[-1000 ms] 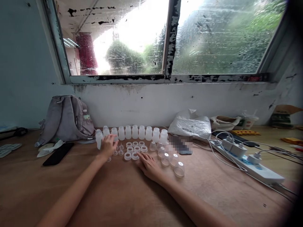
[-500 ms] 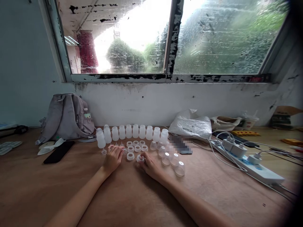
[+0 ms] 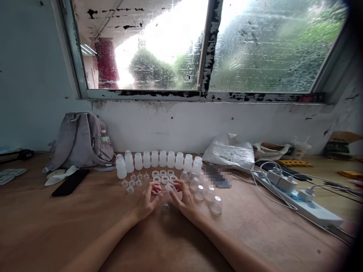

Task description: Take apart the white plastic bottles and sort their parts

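My right hand pinches a white bottle collar ring between thumb and fingers, tilted above the table. My left hand is beside it, thumb and fingers apart, its fingertips over another collar ring. A clear silicone nipple lies on the table between my wrists and the rings. Behind my hands are several more white collar rings. More nipples stand to the left, and clear dome caps stand to the right. A curved row of frosted baby bottles stands at the back.
A grey backpack leans against the wall at left, with a black phone before it. A silver bag lies back right. On the right, a white power strip has chargers and loose cables. A pixelated patch covers something beside the caps.
My left hand has left the nipples and come right and nearer. The right hand has raised a collar ring. A nipple now lies on the table between them.
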`<state>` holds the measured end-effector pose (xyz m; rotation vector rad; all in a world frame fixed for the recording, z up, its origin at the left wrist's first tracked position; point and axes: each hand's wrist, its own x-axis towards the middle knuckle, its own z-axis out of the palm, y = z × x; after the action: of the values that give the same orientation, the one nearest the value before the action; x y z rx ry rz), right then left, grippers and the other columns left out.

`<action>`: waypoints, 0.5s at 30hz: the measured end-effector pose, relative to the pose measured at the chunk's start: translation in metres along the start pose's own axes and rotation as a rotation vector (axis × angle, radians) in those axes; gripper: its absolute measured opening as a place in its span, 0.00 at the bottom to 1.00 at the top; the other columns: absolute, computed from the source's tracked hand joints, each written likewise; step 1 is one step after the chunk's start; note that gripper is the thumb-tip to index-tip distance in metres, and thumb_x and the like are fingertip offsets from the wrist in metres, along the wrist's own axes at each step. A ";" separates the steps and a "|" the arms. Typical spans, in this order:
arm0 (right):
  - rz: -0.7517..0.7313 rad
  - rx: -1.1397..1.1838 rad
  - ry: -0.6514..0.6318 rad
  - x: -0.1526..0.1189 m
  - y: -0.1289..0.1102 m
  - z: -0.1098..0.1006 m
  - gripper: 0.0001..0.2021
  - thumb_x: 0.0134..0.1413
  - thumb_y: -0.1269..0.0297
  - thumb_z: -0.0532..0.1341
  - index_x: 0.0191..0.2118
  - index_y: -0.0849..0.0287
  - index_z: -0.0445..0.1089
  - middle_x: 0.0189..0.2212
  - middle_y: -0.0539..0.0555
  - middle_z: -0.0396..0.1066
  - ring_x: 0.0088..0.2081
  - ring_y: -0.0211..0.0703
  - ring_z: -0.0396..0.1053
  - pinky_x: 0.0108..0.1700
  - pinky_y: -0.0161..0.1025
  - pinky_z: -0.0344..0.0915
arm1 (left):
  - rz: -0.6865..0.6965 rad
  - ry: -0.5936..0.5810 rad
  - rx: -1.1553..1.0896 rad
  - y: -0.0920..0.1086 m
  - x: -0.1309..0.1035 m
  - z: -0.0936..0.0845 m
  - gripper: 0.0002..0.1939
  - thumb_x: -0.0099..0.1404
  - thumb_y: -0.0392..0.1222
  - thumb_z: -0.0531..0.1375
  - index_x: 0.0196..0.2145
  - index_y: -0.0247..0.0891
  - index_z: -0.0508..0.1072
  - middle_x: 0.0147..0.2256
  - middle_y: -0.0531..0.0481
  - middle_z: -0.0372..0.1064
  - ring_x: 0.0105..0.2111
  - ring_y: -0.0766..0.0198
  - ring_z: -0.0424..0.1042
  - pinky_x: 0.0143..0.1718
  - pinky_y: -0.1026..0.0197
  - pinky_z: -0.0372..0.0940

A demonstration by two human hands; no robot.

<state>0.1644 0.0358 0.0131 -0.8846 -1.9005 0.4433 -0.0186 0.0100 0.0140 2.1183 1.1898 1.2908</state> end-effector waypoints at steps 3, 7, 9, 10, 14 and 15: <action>-0.146 -0.023 -0.241 0.001 -0.009 -0.010 0.16 0.49 0.62 0.56 0.46 0.57 0.58 0.40 0.55 0.66 0.42 0.44 0.63 0.44 0.40 0.60 | -0.025 0.091 0.006 -0.005 0.004 -0.006 0.09 0.63 0.43 0.47 0.42 0.41 0.58 0.35 0.49 0.65 0.37 0.64 0.66 0.40 0.58 0.61; -0.178 -0.130 -0.495 0.001 -0.012 -0.017 0.20 0.44 0.63 0.60 0.47 0.57 0.62 0.41 0.55 0.66 0.45 0.47 0.60 0.47 0.42 0.57 | 0.042 0.029 0.103 -0.007 0.003 -0.008 0.08 0.63 0.42 0.48 0.38 0.39 0.63 0.34 0.49 0.65 0.35 0.64 0.65 0.39 0.59 0.61; -0.163 -0.156 -0.543 0.001 -0.010 -0.017 0.20 0.43 0.63 0.61 0.45 0.58 0.64 0.40 0.55 0.66 0.44 0.47 0.60 0.46 0.41 0.57 | 0.115 -0.035 0.164 -0.005 0.002 -0.006 0.08 0.62 0.41 0.49 0.34 0.38 0.66 0.33 0.49 0.65 0.35 0.63 0.64 0.39 0.59 0.60; -0.161 -0.162 -0.555 0.001 -0.009 -0.016 0.19 0.42 0.63 0.61 0.44 0.58 0.65 0.39 0.55 0.66 0.44 0.47 0.60 0.46 0.40 0.57 | 0.148 -0.071 0.189 -0.004 0.001 -0.005 0.08 0.62 0.41 0.50 0.33 0.38 0.67 0.32 0.49 0.66 0.35 0.63 0.64 0.39 0.59 0.60; -0.147 -0.184 -0.550 -0.001 -0.007 -0.011 0.15 0.42 0.61 0.62 0.39 0.59 0.66 0.37 0.54 0.66 0.43 0.45 0.60 0.44 0.38 0.57 | 0.198 -0.150 0.260 0.002 -0.002 0.000 0.07 0.59 0.40 0.53 0.33 0.38 0.69 0.32 0.49 0.67 0.35 0.63 0.64 0.40 0.60 0.59; -0.143 -0.189 -0.542 -0.001 -0.007 -0.010 0.15 0.43 0.60 0.62 0.39 0.59 0.66 0.36 0.55 0.66 0.42 0.45 0.60 0.44 0.38 0.57 | 0.197 -0.150 0.273 0.002 -0.002 0.001 0.06 0.59 0.40 0.53 0.33 0.38 0.69 0.32 0.49 0.67 0.35 0.63 0.64 0.40 0.60 0.59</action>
<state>0.1704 0.0294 0.0218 -0.7927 -2.5182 0.4525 -0.0177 0.0073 0.0139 2.5351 1.1729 1.0727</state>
